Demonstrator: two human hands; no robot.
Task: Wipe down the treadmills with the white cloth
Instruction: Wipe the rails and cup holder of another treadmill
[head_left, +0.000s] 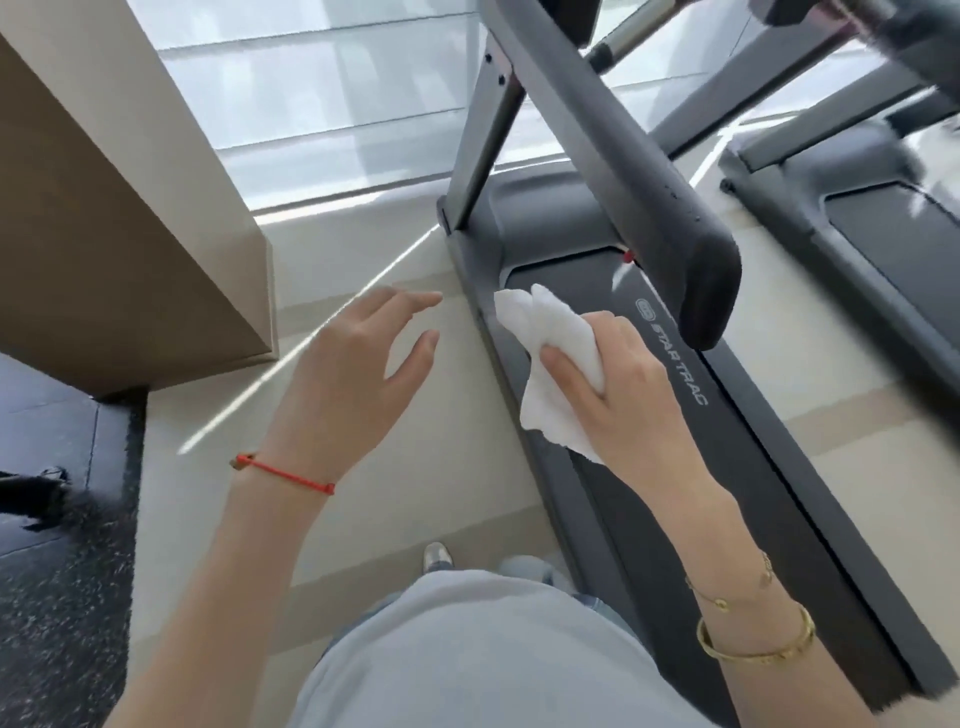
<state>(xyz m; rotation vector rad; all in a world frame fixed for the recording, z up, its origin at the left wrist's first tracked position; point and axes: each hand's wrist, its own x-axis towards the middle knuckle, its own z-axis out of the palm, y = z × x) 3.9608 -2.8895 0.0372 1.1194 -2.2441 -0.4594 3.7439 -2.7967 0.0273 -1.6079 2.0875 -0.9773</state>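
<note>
A grey treadmill (748, 467) runs from the centre toward the lower right, its side rail printed STAR TRAC. Its thick dark handrail (644, 171) slopes down from the top and ends just right of my right hand. My right hand (623, 395) grips a crumpled white cloth (550, 353) in the air above the deck's left edge; the cloth hangs out in front of and below the fingers. My left hand (353, 374) hovers over the pale floor left of the treadmill, fingers spread and holding nothing. A second treadmill (883, 234) stands at the far right.
A tall beige column (119, 218) rises at the left, close to my left hand. Large windows (322, 104) line the far wall. Pale tiled floor (395, 467) lies between column and treadmill, with dark speckled gym mat (62, 597) at lower left. My shoe (437, 556) shows below.
</note>
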